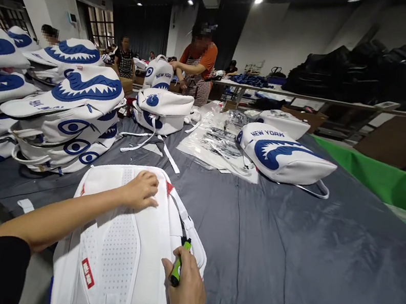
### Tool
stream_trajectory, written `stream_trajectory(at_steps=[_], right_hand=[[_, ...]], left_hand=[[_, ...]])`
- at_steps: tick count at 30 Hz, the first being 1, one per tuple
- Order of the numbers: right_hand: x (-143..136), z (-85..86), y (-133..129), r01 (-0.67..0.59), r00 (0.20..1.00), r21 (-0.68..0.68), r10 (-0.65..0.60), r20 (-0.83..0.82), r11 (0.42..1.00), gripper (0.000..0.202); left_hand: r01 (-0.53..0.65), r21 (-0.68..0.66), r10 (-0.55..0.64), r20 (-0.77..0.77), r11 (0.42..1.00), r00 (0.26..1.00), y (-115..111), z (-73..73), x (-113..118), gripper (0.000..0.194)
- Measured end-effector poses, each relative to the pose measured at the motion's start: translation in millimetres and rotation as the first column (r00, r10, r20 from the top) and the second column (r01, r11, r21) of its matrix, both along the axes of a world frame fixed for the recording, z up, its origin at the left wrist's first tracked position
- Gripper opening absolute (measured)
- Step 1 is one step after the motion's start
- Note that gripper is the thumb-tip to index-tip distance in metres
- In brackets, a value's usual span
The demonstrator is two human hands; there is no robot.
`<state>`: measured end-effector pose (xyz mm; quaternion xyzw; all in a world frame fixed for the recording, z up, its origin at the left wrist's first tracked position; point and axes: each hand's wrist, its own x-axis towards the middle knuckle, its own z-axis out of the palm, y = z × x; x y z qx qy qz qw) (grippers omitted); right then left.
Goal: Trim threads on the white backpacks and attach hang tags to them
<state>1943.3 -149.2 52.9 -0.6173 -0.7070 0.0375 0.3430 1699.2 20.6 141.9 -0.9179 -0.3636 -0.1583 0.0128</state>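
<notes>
A white backpack (pixel 120 247) lies with its padded, dotted back panel up, a red label (pixel 87 273) near its lower left. My left hand (pixel 142 191) rests on the upper part of the panel, fingers curled against the fabric; whether it pinches any cloth is hidden. At the bag's right side my right hand (pixel 185 279) holds a green marker (pixel 180 262) with black ends, upright between thumb and fingers. A white strap (pixel 181 210) runs along the bag's right edge, above the marker.
Stacked white-and-blue bags (pixel 85 85) stand on the left. Clear plastic bags (pixel 216 141) and another backpack (pixel 287 158) lie farther back on the grey-covered table (pixel 326 255). Across it stands a person in an orange top (pixel 206 59). Green sheeting (pixel 378 176) borders the right.
</notes>
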Motion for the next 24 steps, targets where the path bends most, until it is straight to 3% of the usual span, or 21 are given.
stream_trajectory(at_steps=[3, 7, 11, 14, 16, 18, 21, 24], right_hand=[[-1, 19.2, 0, -0.030, 0.999, 0.078, 0.031, -0.012, 0.997, 0.025], [-11, 51.6, 12, -0.046, 0.976, 0.119, 0.070, -0.207, 0.992, 0.022], [-31, 73.5, 3, -0.030, 0.873, 0.026, 0.039, -0.487, 0.999, 0.025], [-29, 80.5, -9, -0.089, 0.837, 0.092, 0.125, -0.532, 0.992, 0.032], [-9, 80.5, -16, -0.065, 0.861, 0.167, 0.140, -0.489, 0.984, 0.032], [18, 76.1, -39, 0.074, 0.872, 0.202, 0.034, -0.488, 0.977, 0.028], [66, 56.2, -91, 0.382, 0.782, 0.115, -0.255, -0.568, 0.917, 0.028], [135, 35.0, -120, 0.605, 0.622, -0.003, -0.475, -0.622, 0.796, 0.041]], left_hand=[[0.030, -0.086, -0.032, -0.016, 0.996, 0.999, -20, 1.2, 2, 0.043], [-0.001, -0.118, 0.006, 0.045, 0.993, 0.999, -14, 2.0, 6, 0.043], [0.038, -0.070, -0.023, 0.212, 0.997, 0.977, -30, -12.9, 9, 0.038], [-0.012, 0.081, -0.011, 0.285, 0.997, 0.959, -32, -33.3, -6, 0.031], [-0.045, 0.201, -0.024, 0.331, 0.979, 0.943, -7, -45.1, -10, 0.029], [-0.076, 0.250, -0.028, 0.387, 0.965, 0.922, 11, -44.3, -4, 0.033], [0.014, 0.320, -0.116, 0.302, 0.947, 0.946, -1, -21.2, 9, 0.043], [-0.005, 0.393, -0.108, 0.266, 0.920, 0.958, -15, 6.6, 18, 0.042]])
